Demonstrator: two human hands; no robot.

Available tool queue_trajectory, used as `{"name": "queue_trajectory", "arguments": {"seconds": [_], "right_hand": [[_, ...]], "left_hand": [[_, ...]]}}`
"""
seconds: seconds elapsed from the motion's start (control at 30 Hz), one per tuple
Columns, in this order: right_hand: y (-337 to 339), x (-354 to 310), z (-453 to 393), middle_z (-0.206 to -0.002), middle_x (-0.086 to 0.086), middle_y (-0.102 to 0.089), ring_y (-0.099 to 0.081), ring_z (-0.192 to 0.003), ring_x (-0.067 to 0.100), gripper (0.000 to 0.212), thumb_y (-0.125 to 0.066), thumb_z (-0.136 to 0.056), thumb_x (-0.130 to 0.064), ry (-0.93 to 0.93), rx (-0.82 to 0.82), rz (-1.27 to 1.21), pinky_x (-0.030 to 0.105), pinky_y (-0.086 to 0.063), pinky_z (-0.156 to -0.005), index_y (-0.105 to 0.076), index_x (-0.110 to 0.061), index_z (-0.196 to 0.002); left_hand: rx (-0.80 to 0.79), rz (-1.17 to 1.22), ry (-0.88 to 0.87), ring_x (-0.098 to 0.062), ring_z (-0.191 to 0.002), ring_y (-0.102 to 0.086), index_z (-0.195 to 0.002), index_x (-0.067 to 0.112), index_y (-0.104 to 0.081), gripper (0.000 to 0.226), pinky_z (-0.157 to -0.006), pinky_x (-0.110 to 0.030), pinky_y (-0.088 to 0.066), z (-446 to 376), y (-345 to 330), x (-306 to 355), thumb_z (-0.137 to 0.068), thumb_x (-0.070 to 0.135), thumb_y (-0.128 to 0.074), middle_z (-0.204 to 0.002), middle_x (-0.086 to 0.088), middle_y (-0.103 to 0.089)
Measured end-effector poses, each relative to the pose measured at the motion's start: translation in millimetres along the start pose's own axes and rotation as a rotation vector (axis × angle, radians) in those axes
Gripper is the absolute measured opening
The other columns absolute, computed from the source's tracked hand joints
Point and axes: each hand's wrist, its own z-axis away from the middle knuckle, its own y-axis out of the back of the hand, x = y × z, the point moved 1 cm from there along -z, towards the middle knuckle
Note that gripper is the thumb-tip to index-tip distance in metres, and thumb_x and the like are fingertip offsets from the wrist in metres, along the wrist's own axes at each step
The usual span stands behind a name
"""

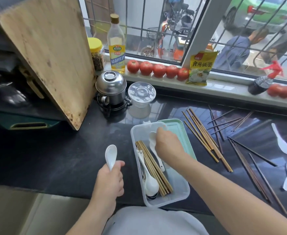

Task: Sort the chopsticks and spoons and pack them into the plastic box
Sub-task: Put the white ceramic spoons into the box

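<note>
The plastic box (178,192) lies on the dark surface (63,158) directly in front of the person, its long axis running away from the body and leaning slightly left at the far end. Inside it, a bundle of light wooden chopsticks (153,168) lies along that axis, with stacked white spoons (150,183) just beside it against the left wall, bowls toward the near end.

The right hand (168,144) is inside the far half of the box. Its fingers are curled down round the bowl of a white spoon (153,145); the handle of that spoon trails toward the near end, roughly parallel to the chopsticks and on their right side. The spoon appears about to be laid in the box.

The left hand (111,178) is outside the box, just beside its left wall. Its fingers are closed round the handle of a second white spoon (111,155), held upright with the bowl on top. This spoon lies left of the stacked spoons, so the left hand is the nearer one for adding it to that stack; it would need to be tipped to match the box axis.

Unsorted light chopsticks (205,138), dark chopsticks (251,160) and two white rice paddles (281,141) lie on the surface to the right of the box, nearer the right hand.
</note>
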Motion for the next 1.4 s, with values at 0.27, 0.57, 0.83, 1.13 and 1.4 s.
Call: {"name": "queue_trajectory", "arguments": {"seconds": [0.27, 0.57, 0.83, 1.13, 1.4], "right_hand": [[-55, -13, -27, -0.131, 0.012, -0.058, -0.062, -0.119, 0.030, 0.035, -0.046, -0.101, -0.008, 0.058, -0.215, 0.375, 0.035, -0.051, -0.093, -0.050, -0.004, -0.135], [-47, -22, -33, -0.127, 0.011, -0.061, -0.064, -0.116, 0.032, 0.032, -0.051, -0.096, -0.003, 0.055, -0.246, 0.437, 0.038, -0.055, -0.086, -0.059, -0.008, -0.127], [10, -30, 76, -0.069, 0.005, -0.060, -0.054, -0.053, 0.014, 0.026, -0.053, -0.102, -0.022, 0.007, -0.383, -0.910, 0.026, -0.044, -0.053, -0.064, -0.005, -0.085], [31, 6, 5, -0.088, 0.001, -0.061, -0.059, -0.081, 0.026, 0.018, -0.051, -0.094, -0.008, -0.001, 0.134, -0.152, 0.040, -0.051, -0.070, -0.057, -0.018, -0.107], [-29, -9, -45, -0.121, 0.016, -0.065, -0.063, -0.111, 0.032, 0.031, -0.044, -0.099, -0.005, 0.276, -0.240, 0.407, 0.036, -0.048, -0.091, -0.059, -0.003, -0.126]], "left_hand": [[-0.109, 0.069, 0.087, -0.011, -0.048, -0.015, -0.118, 0.011, -0.058, 0.019, -0.043, -0.023, -0.013, 10, 16, 2, -0.109, 0.024, -0.046, -0.063, 0.001, -0.024], [-0.208, 0.049, 0.107, -0.014, -0.050, -0.011, -0.097, 0.015, -0.042, 0.015, -0.046, -0.025, -0.010, 17, 13, 5, -0.107, 0.023, -0.049, -0.065, -0.001, -0.020], [-0.478, -0.139, 0.130, -0.015, -0.049, -0.013, -0.101, 0.010, -0.054, 0.029, -0.044, -0.022, -0.017, 13, -3, 7, -0.110, 0.034, -0.041, -0.065, -0.004, -0.022], [-0.281, -0.199, 0.128, -0.026, -0.056, -0.065, -0.116, 0.012, -0.062, 0.033, -0.048, -0.034, -0.052, 8, -13, -1, -0.111, 0.036, -0.040, -0.095, -0.014, -0.069], [-0.133, -0.048, 0.103, -0.012, -0.040, -0.022, -0.111, 0.003, -0.059, 0.031, -0.041, -0.021, -0.017, 13, 19, -5, -0.112, 0.024, -0.037, -0.066, -0.008, -0.045]]}}
